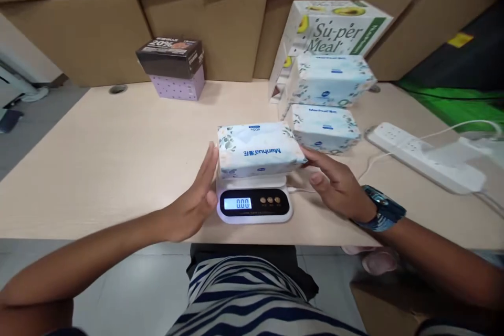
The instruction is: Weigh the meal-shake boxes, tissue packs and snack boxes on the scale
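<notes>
A white and pale-blue tissue pack (255, 148), printed with leaves and upside-down lettering, is over the platform of a white digital scale (254, 206). The lit display reads 0.00; I cannot tell whether the pack's full weight rests there. My left hand (192, 202) is open along the pack's left end, its fingers straight and thumb apart. At the opposite end, my right hand (334, 181) has its fingers against the pack's corner, fingertips partly hidden; its thumb is off the pack. A dark watch (381, 209) is on my right wrist.
Two similar tissue packs (325, 127) are stacked behind on the right, before a Su-per Meal box (338, 31). A white power strip (427, 157) with cables lies further right. A black box (171, 58) tops a purple box (177, 85) at back left. Cardboard boxes (232, 26) line the back.
</notes>
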Available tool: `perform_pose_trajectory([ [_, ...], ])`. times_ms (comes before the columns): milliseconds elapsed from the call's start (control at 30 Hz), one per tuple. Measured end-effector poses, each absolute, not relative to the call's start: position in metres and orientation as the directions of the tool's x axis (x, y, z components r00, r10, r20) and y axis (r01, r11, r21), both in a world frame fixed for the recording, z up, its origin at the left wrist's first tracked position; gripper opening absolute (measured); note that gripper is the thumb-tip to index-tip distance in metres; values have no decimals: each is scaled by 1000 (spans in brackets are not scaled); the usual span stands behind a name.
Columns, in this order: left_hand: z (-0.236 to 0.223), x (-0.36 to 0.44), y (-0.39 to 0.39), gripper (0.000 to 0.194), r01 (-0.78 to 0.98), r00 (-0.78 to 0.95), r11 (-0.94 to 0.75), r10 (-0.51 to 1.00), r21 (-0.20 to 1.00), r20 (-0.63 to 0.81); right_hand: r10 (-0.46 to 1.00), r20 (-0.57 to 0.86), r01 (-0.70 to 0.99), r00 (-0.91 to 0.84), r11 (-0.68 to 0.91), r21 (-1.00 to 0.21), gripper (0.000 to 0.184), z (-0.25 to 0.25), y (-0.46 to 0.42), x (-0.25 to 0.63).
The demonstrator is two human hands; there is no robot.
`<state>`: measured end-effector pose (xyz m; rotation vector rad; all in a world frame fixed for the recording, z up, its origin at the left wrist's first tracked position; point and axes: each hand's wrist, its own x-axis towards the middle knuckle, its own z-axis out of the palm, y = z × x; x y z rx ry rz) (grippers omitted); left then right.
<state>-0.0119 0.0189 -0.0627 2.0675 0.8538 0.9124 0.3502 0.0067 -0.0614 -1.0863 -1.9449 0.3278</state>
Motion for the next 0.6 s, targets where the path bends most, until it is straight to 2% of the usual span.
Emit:
perform_pose_trajectory([
  [167,-63,-35,50,92,315,510,-555,783,769,356,804,591,506,-66,537,-675,68,-71,36,346],
  [333,-72,-50,76,89,296,381,-394,884,870,271,791,597,515,138,457,-725,79,-71,29,350],
  [467,-64,-51,68,88,260,321,-348,911,901,259,825,515,509,232,348,-787,89,-69,22,349],
  [600,-59,-48,68,81,263,361,-358,898,896,253,804,518,492,292,338,-802,96,-67,26,344],
])
